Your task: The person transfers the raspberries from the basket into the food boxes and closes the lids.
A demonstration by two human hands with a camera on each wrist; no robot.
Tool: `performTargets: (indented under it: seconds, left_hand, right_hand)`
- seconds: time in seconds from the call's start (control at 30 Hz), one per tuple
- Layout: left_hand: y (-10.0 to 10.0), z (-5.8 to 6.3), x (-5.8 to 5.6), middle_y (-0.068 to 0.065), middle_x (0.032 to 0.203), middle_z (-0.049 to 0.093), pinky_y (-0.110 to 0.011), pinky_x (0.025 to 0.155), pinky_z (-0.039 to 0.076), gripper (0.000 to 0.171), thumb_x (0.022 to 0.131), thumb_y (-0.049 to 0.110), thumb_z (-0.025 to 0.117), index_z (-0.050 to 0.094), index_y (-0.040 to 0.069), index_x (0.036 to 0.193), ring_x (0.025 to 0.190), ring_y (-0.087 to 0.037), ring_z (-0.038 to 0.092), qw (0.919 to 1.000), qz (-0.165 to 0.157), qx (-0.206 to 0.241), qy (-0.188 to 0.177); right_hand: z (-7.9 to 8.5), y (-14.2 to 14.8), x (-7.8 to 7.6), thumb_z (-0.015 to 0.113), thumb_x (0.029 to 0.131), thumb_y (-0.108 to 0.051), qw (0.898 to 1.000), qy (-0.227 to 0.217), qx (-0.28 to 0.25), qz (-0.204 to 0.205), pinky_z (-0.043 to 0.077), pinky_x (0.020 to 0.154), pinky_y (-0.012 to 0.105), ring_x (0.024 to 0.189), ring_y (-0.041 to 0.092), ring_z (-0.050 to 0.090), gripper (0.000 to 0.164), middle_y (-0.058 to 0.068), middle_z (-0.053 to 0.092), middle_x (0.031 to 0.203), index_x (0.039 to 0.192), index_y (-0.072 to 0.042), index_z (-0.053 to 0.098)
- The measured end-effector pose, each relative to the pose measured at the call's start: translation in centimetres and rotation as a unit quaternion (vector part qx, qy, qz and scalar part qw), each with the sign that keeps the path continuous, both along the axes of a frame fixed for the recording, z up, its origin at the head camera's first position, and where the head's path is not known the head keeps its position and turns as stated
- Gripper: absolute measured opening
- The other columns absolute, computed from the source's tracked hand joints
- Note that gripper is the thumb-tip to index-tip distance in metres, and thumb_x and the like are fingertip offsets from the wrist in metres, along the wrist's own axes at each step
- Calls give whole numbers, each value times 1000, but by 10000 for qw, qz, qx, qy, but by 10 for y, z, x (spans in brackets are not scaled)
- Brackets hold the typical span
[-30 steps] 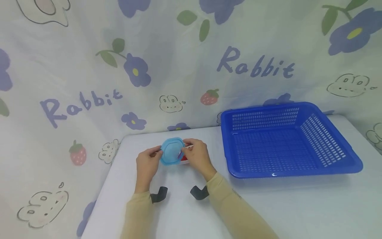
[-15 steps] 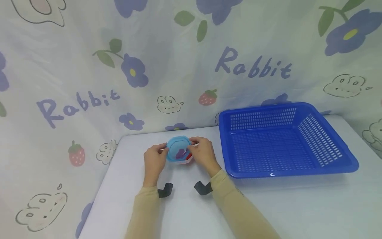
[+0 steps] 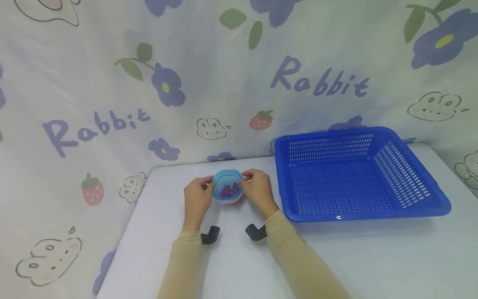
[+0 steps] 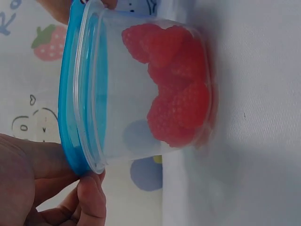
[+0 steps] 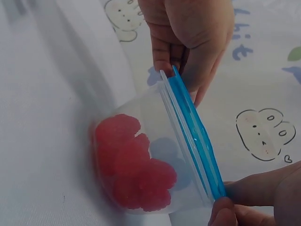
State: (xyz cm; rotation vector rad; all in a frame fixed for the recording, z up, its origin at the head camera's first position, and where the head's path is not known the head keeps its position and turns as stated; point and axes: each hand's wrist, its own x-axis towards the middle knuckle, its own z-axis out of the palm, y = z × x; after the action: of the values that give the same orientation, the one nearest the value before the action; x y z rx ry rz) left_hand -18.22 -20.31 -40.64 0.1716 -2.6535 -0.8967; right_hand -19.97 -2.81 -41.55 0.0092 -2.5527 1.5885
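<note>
A blue see-through lid lies over the mouth of a clear plastic container, which stands upright on the white table. Several red raspberries sit in the bottom of the container. My left hand pinches the lid's left edge between thumb and fingers. At the opposite edge, my right hand pinches the lid in the same way. In the right wrist view, the lid runs along the container's rim, with a narrow gap showing by the left hand. Whether it is pressed fully on, I cannot tell.
To the right stands a large blue plastic basket with slotted walls. A white patterned curtain hangs behind the table. Black curved pieces stick out by both wrists.
Both hands have brought the lid down and to the right, from a tilted position in front of the container to flat over its mouth. The container is now covered.
</note>
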Motion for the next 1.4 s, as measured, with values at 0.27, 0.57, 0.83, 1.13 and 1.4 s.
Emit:
performTargets:
  seconds: [0.27, 0.57, 0.83, 1.13, 1.4]
  left_hand:
    - [4, 3, 0, -6, 95, 67, -30, 59, 47, 22, 85, 14, 65, 70, 8, 105, 74, -18, 57, 9999, 77, -37, -57]
    - [-1, 4, 1, -6, 94, 68, -31, 59, 47, 23, 83, 16, 67, 70, 7, 104, 73, -17, 58, 9997, -126, -180, -93]
    - [-12, -1, -4, -7, 128, 53, -36, 77, 52, 44, 84, 24, 68, 58, 7, 124, 102, -23, 58, 9893, -1301, -626, 213]
    - [-18, -7, -5, -8, 141, 42, -45, 106, 31, 57, 90, 37, 59, 44, 8, 137, 129, -28, 38, 9682, -2088, -1338, -320]
    - [-20, -13, -1, -9, 148, 32, -47, 109, 25, 66, 92, 45, 51, 31, 9, 144, 135, -28, 28, 9655, -2308, -1012, -652]
  right_hand:
    - [-1, 1, -1, 68, 77, -12, 9999, 16, -36, -117, 47, 56, 25, 62, 10, 56, 18, -1, 63, 77, 94, -8, 71]
    - [-3, 0, -1, 68, 77, -13, 9999, 82, 21, -89, 47, 60, 28, 67, 12, 57, 20, 2, 63, 83, 97, -9, 70]
    - [-5, -1, -2, 68, 83, -32, 9918, 508, 892, 756, 47, 88, 37, 106, 22, 55, 49, 9, 54, 121, 125, -10, 57]
    - [-5, -1, 1, 64, 81, -52, 9659, 496, 1867, 1726, 33, 105, 42, 130, 24, 39, 73, 5, 43, 141, 137, -9, 45]
    - [-3, 1, 1, 72, 69, -58, 9624, 304, 1983, 1829, 33, 105, 43, 131, 26, 37, 90, 2, 37, 146, 140, -12, 40]
